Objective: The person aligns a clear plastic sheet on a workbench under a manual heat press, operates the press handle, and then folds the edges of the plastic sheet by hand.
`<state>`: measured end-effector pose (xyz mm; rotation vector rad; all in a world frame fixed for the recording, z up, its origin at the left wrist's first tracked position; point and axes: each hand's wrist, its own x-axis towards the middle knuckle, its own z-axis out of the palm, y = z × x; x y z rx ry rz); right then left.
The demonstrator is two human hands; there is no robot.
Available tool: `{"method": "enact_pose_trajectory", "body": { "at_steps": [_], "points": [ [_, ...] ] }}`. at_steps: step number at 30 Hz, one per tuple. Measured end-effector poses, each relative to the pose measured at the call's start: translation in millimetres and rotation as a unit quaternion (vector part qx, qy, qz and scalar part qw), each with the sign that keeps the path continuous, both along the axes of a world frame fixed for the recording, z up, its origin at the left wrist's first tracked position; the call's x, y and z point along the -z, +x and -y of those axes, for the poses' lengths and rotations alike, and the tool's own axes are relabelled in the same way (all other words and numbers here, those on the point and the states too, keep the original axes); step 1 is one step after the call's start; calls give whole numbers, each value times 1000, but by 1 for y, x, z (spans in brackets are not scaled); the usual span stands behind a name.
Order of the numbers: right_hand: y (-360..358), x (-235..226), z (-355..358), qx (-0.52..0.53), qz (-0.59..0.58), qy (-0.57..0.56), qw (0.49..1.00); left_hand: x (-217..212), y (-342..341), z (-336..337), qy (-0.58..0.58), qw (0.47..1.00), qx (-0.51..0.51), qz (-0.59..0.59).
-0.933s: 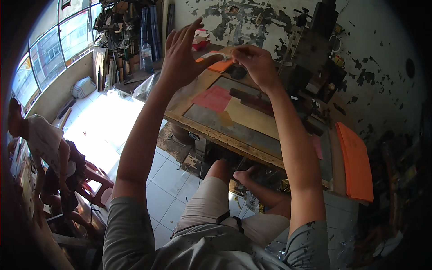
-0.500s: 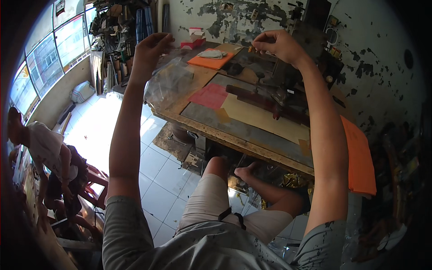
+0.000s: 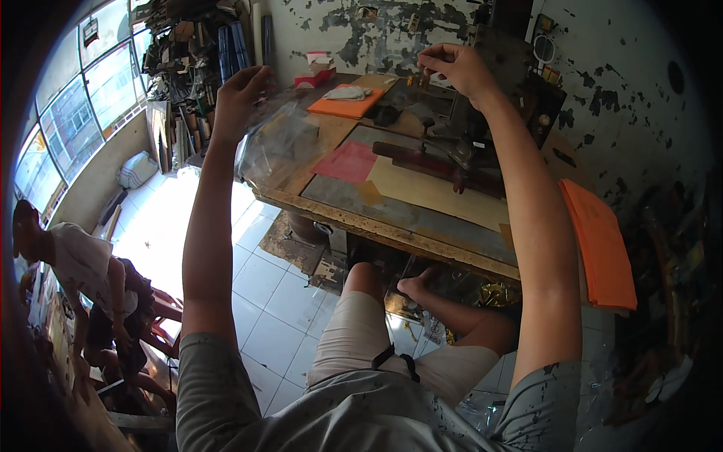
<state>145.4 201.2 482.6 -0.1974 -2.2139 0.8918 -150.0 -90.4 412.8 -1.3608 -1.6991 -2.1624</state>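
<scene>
Both my arms are raised over a wooden work table [image 3: 354, 218]. My left hand [image 3: 239, 94] pinches one edge of a clear plastic sheet [image 3: 282, 139], which hangs crumpled below it over the table's left corner. My right hand [image 3: 458, 66] is held high and far to the right, fingers pinched on the sheet's other edge; the film between the hands is nearly invisible. Beneath lie a red paper square [image 3: 348, 161], a tan sheet [image 3: 437, 194] and a dark bar-shaped tool [image 3: 440, 164].
An orange sheet with a grey cloth [image 3: 348, 102] lies at the table's back, next to a red and white box [image 3: 315, 74]. A stack of orange paper [image 3: 601, 245] sits at the right. A person [image 3: 71, 260] sits on the floor at the left. Cluttered shelves [image 3: 196, 53] stand by the windows.
My hands, close together a second ago, have spread wide apart, stretching the plastic sheet out between them. The view has shifted slightly downward.
</scene>
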Motion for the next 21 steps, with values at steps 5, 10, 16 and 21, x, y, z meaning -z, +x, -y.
{"method": "enact_pose_trajectory", "body": {
  "at_steps": [5, 10, 16, 21],
  "points": [
    [-2, 2, 1, 17, -3, -1, 1000, -5, -6, 2, 14, 1000, 15, -15],
    [-9, 8, 6, 5, -11, -20, 1000, -15, -11, 8, 48, 998, 17, -27],
    [-23, 28, 11, -27, -12, -6, 1000, -28, -22, 12, 53, 996, -40, -56],
    [10, 73, 35, 17, -22, 77, 997, -34, -33, 44, 19, 995, -83, -59]
  ]
}}
